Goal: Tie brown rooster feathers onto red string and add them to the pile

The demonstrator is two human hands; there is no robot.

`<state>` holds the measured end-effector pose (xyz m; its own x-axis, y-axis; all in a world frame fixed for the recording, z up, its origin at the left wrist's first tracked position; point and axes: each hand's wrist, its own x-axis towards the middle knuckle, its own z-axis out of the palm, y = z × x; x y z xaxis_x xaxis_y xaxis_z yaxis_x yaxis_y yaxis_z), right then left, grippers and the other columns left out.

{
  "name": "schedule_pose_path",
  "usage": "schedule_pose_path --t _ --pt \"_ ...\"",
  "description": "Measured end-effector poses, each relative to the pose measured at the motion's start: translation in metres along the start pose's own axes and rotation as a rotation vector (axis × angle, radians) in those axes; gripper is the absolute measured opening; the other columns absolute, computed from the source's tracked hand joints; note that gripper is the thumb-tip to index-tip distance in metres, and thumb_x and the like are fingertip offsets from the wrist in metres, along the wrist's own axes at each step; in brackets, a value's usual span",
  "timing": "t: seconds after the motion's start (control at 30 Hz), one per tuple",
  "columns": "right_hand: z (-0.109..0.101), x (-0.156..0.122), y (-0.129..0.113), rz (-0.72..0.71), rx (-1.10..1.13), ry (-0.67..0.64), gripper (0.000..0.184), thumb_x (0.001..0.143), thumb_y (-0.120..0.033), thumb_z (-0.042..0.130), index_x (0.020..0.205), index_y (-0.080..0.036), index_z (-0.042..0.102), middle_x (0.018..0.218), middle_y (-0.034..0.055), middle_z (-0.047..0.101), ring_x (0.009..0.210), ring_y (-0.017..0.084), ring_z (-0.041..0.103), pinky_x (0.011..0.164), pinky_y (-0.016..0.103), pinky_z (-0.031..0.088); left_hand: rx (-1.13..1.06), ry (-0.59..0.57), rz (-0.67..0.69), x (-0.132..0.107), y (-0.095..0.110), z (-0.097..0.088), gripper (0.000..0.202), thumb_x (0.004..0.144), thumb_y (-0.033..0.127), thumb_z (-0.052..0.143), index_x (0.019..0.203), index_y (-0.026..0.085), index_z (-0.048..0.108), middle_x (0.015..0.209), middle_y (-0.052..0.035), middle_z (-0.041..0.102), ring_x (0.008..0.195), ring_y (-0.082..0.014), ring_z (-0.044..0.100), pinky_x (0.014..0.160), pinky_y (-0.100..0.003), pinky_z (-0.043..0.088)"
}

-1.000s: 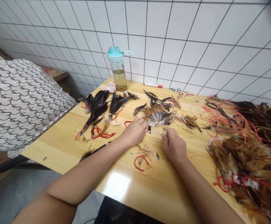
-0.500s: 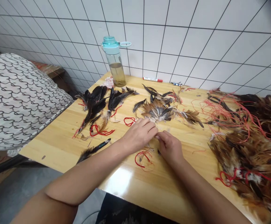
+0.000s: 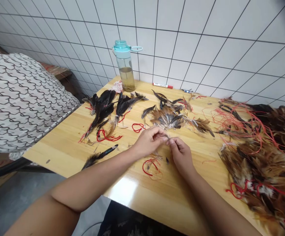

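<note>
A small greyish feather (image 3: 167,136) lies pinched between the fingertips of my two hands, over the middle of the table; most of it is hidden. My left hand (image 3: 147,141) closes thumb and fingers on one end. Close beside it, my right hand (image 3: 181,151) grips the other end with thumb and curled fingers. Just beyond them is a fan of brown and grey feathers (image 3: 165,117). Nearer to me lies a red cord loop (image 3: 146,168) with loose fluff, and a tiny dark feather (image 3: 167,160) sits beside my right hand.
Black feather bundles (image 3: 103,105) and red cords (image 3: 108,137) lie on the left of the wooden table (image 3: 66,154). A water bottle (image 3: 127,77) and a red marker (image 3: 162,86) stand near the tiled wall. Brown feathers (image 3: 262,157) and tangled pink strings (image 3: 243,118) cover the right.
My left hand has turned so its thumb and fingertips show, and the small feather between the hands is now visible. The whole view has shifted slightly.
</note>
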<state>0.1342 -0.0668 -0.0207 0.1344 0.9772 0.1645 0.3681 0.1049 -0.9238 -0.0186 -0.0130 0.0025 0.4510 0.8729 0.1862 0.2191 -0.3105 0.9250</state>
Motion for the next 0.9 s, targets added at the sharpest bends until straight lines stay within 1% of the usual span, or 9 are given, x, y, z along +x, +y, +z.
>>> schedule_pose_path --t 0.13,0.3,0.37,0.43,0.53,0.63,0.7,0.77,0.9 --pt "0.003 0.000 0.001 -0.069 -0.088 -0.100 0.023 0.088 -0.037 0.048 0.077 -0.020 0.060 0.068 0.0006 0.061 0.065 0.015 0.055 0.064 0.027 0.043 0.070 -0.020 0.018 0.001 -0.001 -0.003 0.005 0.082 0.020 0.058 0.079 0.017 0.060 0.077 -0.0010 0.062 0.073 -0.0131 0.057 0.067 -0.026 0.045" --pt "0.003 0.001 0.005 -0.088 -0.146 -0.184 0.022 0.088 -0.037 0.049 0.080 -0.020 0.061 0.067 0.0003 0.060 0.060 0.014 0.052 0.059 0.026 0.042 0.381 -0.078 0.288 0.002 -0.005 -0.011 0.007 0.086 0.017 0.053 0.081 0.017 0.059 0.082 -0.0036 0.062 0.082 -0.0156 0.056 0.075 -0.028 0.044" --pt "0.003 0.002 0.007 -0.114 -0.152 -0.177 0.023 0.088 -0.035 0.049 0.074 -0.020 0.060 0.067 0.0008 0.060 0.063 0.015 0.053 0.062 0.027 0.042 0.430 -0.102 0.368 0.002 -0.005 -0.012 0.009 0.088 0.017 0.051 0.084 0.016 0.059 0.086 -0.0056 0.062 0.085 -0.0166 0.055 0.077 -0.029 0.044" --pt "0.002 0.004 0.007 -0.122 -0.113 -0.171 0.024 0.087 -0.034 0.050 0.071 -0.020 0.061 0.070 0.0019 0.061 0.069 0.016 0.056 0.067 0.028 0.043 0.419 -0.119 0.388 0.002 -0.004 -0.014 0.010 0.089 0.018 0.051 0.086 0.016 0.060 0.087 -0.0058 0.063 0.086 -0.0163 0.056 0.078 -0.028 0.045" --pt "-0.002 0.006 0.007 -0.004 0.013 -0.165 0.025 0.086 -0.038 0.052 0.071 -0.021 0.062 0.065 0.0005 0.056 0.064 0.015 0.052 0.062 0.027 0.040 0.356 -0.039 0.316 0.006 -0.003 -0.023 0.010 0.088 0.018 0.053 0.092 0.016 0.062 0.091 -0.0044 0.063 0.088 -0.0145 0.058 0.080 -0.026 0.046" --pt "-0.009 0.009 0.005 0.189 0.190 -0.131 0.028 0.086 -0.045 0.053 0.074 -0.021 0.061 0.057 -0.0033 0.044 0.053 0.012 0.040 0.052 0.025 0.031 0.388 0.181 0.178 0.013 -0.007 -0.040 0.013 0.086 0.017 0.054 0.095 0.016 0.062 0.096 -0.0039 0.063 0.087 -0.0136 0.058 0.082 -0.026 0.046" --pt "-0.012 0.011 0.005 0.244 0.320 -0.095 0.030 0.084 -0.048 0.057 0.074 -0.020 0.062 0.059 -0.0036 0.043 0.052 0.010 0.037 0.051 0.024 0.028 0.473 0.272 0.101 0.018 -0.014 -0.052 0.012 0.085 0.016 0.054 0.093 0.016 0.062 0.094 -0.0039 0.063 0.086 -0.0146 0.058 0.082 -0.028 0.046" --pt "-0.014 0.012 0.005 0.272 0.437 -0.062 0.030 0.080 -0.049 0.063 0.073 -0.019 0.062 0.061 -0.0031 0.045 0.053 0.008 0.036 0.051 0.023 0.027 0.575 0.269 0.053 0.022 -0.020 -0.061 0.011 0.084 0.017 0.053 0.089 0.016 0.063 0.092 -0.0043 0.064 0.088 -0.0165 0.058 0.084 -0.030 0.046" --pt "-0.018 0.018 0.005 0.362 0.637 -0.024 0.032 0.070 -0.048 0.073 0.072 -0.018 0.063 0.059 -0.0039 0.043 0.052 0.007 0.033 0.048 0.022 0.024 0.739 0.190 0.034 0.022 -0.028 -0.068 0.015 0.085 0.017 0.050 0.086 0.017 0.064 0.093 -0.0066 0.064 0.092 -0.0202 0.057 0.086 -0.034 0.045"
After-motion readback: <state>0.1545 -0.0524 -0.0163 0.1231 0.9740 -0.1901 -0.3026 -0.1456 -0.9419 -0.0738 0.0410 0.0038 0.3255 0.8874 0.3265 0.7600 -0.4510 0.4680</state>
